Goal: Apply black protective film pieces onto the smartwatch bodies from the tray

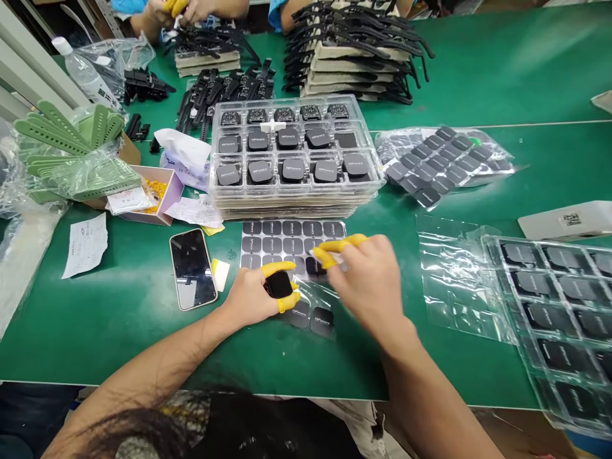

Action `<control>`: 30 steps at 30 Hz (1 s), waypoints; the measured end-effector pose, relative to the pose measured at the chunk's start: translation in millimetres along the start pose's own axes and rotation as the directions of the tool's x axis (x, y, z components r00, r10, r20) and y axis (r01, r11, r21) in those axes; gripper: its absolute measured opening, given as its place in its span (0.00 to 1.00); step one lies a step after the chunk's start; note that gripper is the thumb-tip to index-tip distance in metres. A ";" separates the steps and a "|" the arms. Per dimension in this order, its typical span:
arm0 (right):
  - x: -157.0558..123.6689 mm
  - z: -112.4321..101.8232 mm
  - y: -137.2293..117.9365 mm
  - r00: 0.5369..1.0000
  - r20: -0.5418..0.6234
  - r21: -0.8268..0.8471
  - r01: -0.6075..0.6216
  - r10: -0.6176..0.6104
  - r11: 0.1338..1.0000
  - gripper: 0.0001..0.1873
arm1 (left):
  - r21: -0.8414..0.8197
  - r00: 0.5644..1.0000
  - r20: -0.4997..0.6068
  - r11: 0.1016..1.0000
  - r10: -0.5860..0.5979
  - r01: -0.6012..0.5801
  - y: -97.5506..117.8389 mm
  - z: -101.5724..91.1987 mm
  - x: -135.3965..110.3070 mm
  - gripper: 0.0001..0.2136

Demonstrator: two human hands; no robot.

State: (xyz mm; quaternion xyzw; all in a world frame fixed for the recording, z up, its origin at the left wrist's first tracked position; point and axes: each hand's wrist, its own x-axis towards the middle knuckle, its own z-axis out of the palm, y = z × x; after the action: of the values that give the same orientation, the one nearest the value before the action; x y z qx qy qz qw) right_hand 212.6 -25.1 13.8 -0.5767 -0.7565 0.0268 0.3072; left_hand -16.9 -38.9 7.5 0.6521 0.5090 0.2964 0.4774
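My left hand (255, 296), with yellow finger cots, is closed round a small black square watch body (279, 285). My right hand (366, 280), also with yellow cots, pinches something small and pale over a clear sheet of black square stickers (287, 237) lying on the green table. Two loose black squares (313, 317) lie just below my left hand.
A stack of clear trays (294, 156) with black watch bodies stands behind the sheet. A phone (192, 268) lies to the left, a pink box (157, 197) and green straps (71, 153) further left. Clear trays (554, 306) sit at right, a bag of squares (440, 162) beyond. Other people's hands work at the far edge.
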 end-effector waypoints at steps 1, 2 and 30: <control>0.6 -6.2 6.5 0.999 -0.026 -0.021 -0.036 0.036 0.999 0.09 | -0.064 1.000 -0.014 0.998 -0.016 0.015 -0.7 0.8 -0.6 0.24; 1.1 -12.5 11.2 0.998 -0.018 0.009 -0.059 0.059 0.998 0.09 | -0.124 0.999 -0.023 0.992 -0.023 0.020 -1.7 1.4 -1.3 0.26; 2.0 -12.0 -22.5 0.883 0.364 0.505 -0.453 0.295 0.734 0.04 | 0.251 0.789 -0.024 0.767 0.614 -0.590 -9.4 3.6 -4.6 0.15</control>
State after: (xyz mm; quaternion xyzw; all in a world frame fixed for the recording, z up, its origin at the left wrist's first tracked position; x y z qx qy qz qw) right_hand 199.0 -34.6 33.2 -0.5887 -0.6126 0.3916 0.3533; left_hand -18.7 -44.1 -2.1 0.8151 0.3279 0.4064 0.2509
